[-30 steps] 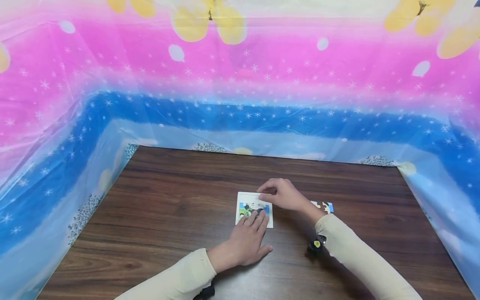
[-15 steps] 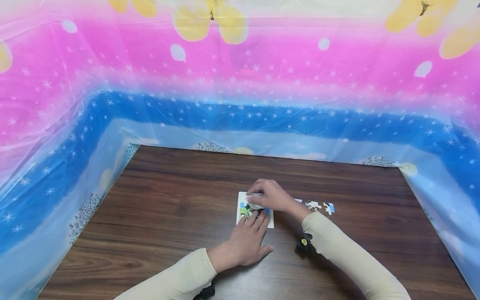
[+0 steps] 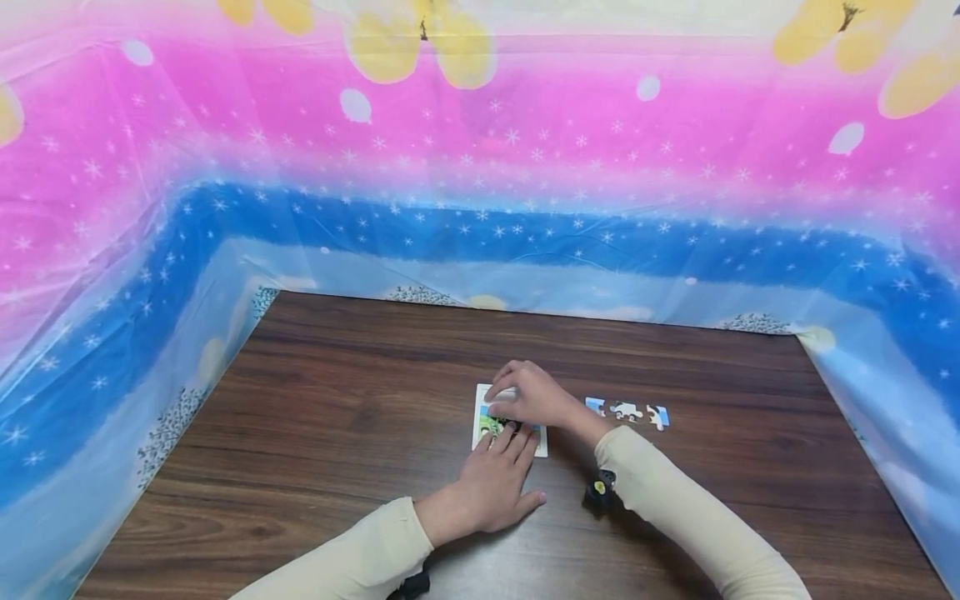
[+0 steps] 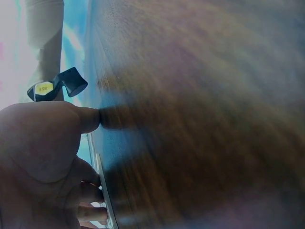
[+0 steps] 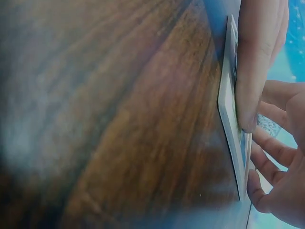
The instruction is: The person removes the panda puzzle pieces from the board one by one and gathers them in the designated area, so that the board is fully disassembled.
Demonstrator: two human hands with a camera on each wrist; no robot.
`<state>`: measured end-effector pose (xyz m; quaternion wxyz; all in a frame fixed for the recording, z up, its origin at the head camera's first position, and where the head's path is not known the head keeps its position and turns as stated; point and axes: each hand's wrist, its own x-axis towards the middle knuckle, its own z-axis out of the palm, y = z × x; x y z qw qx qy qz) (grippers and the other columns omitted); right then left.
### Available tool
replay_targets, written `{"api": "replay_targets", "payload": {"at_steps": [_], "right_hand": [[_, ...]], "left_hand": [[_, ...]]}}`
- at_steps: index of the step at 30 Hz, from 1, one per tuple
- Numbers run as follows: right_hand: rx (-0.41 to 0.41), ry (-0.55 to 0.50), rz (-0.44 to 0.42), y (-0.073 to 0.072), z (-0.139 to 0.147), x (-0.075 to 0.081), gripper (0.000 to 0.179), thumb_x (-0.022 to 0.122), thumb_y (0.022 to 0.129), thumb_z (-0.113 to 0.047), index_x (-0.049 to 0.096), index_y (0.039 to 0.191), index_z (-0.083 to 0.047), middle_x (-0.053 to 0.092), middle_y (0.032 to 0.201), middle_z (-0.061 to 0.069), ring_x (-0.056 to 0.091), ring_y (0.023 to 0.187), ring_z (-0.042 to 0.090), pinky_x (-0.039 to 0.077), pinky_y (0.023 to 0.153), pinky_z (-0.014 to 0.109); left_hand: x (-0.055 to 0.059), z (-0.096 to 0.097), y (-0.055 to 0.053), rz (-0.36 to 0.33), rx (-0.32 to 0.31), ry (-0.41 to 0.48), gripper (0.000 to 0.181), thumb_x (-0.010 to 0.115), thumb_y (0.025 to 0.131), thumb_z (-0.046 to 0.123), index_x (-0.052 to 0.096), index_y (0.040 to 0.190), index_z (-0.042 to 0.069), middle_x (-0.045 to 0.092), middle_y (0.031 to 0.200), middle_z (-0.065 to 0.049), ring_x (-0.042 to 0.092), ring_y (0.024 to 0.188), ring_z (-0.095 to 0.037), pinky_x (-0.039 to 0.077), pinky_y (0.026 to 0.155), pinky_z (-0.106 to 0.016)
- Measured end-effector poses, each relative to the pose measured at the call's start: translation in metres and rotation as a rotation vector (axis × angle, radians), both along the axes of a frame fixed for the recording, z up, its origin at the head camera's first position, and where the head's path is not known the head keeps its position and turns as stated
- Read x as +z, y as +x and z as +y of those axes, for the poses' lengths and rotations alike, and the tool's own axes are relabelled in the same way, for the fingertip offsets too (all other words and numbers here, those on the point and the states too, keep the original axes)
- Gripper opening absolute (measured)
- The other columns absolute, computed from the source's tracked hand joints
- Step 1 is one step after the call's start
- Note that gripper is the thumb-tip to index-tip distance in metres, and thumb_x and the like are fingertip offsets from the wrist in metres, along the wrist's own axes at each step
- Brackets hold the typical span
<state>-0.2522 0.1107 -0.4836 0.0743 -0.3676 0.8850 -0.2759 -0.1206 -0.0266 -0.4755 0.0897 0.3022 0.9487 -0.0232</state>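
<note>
A small square jigsaw puzzle [image 3: 477, 421] in a white frame lies on the table, its picture part green, blue and black. My left hand [image 3: 495, 492] rests flat with straight fingers on the puzzle's near part, covering some of it. Over the far part, my right hand [image 3: 536, 396] arches with thumb and fingers bent, pinching a puzzle piece [image 5: 258, 119] of which only a thin edge shows. In the right wrist view the left hand's finger [image 5: 250, 86] presses on the board, close beside the right fingertips. The left wrist view shows the left palm [image 4: 43, 148] and the board's edge [image 4: 107, 195].
Several loose puzzle pieces [image 3: 626, 411] lie on the brown wooden table [image 3: 337, 433], to the right of the frame and behind the right forearm. A pink and blue patterned cloth [image 3: 450, 183] surrounds the table's back and sides.
My right hand has moved left over the puzzle's far part, then slightly nearer. More of the loose pieces show behind the right wrist. The left hand has stayed in place.
</note>
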Motion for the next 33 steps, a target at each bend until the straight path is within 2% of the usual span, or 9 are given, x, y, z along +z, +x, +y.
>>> {"api": "replay_targets", "payload": {"at_steps": [7,14,22,27,31,33], "right_hand": [[-0.022,0.002,0.004,0.004,-0.002,-0.001,0.016,0.077,0.092,-0.029,0.082,0.104,-0.020,0.066,0.122,0.005,0.055,0.117,0.026,0.046,0.100,0.054],[-0.038,-0.007,0.011,0.009,-0.004,-0.002,0.012,0.078,0.092,-0.028,0.083,0.101,-0.022,0.065,0.124,0.005,0.053,0.118,0.027,0.039,0.101,0.063],[-0.053,-0.012,0.014,0.011,-0.007,0.000,0.006,0.078,0.091,-0.023,0.082,0.096,-0.021,0.065,0.115,-0.002,0.053,0.115,0.025,0.038,0.098,0.064],[-0.046,-0.002,0.009,0.013,-0.009,0.003,0.005,0.077,0.092,-0.022,0.080,0.096,-0.021,0.073,0.109,-0.005,0.056,0.111,0.022,0.041,0.092,0.056],[-0.043,-0.004,-0.004,0.013,-0.009,0.005,0.006,0.077,0.093,-0.021,0.079,0.098,-0.020,0.076,0.097,-0.010,0.064,0.089,0.011,0.048,0.085,0.042],[-0.039,-0.018,-0.016,0.013,-0.009,0.006,0.006,0.076,0.094,-0.019,0.079,0.099,-0.018,0.075,0.091,-0.011,0.064,0.077,0.006,0.051,0.078,0.034]], "left_hand": [[0.001,-0.001,0.001,-0.005,0.002,0.002,0.080,0.038,0.104,0.062,0.026,0.162,0.008,0.021,0.170,-0.009,0.022,0.156,-0.026,0.031,0.121,-0.047],[0.002,-0.001,0.001,-0.010,0.007,0.009,0.080,0.038,0.104,0.061,0.026,0.162,0.007,0.020,0.170,-0.009,0.020,0.156,-0.026,0.031,0.121,-0.047],[0.003,-0.001,0.003,0.015,0.000,0.013,0.080,0.040,0.104,0.061,0.028,0.162,0.007,0.023,0.169,-0.009,0.021,0.156,-0.026,0.032,0.120,-0.047],[0.003,0.000,0.002,0.004,0.002,0.008,0.080,0.040,0.104,0.061,0.026,0.162,0.007,0.022,0.170,-0.009,0.019,0.156,-0.026,0.031,0.120,-0.046],[0.003,0.000,0.002,-0.010,0.004,0.007,0.081,0.040,0.104,0.061,0.026,0.163,0.008,0.021,0.170,-0.008,0.017,0.157,-0.025,0.031,0.121,-0.047],[0.004,0.000,0.002,-0.010,0.003,0.006,0.081,0.040,0.104,0.062,0.026,0.162,0.008,0.021,0.170,-0.008,0.018,0.157,-0.025,0.031,0.121,-0.047]]}}
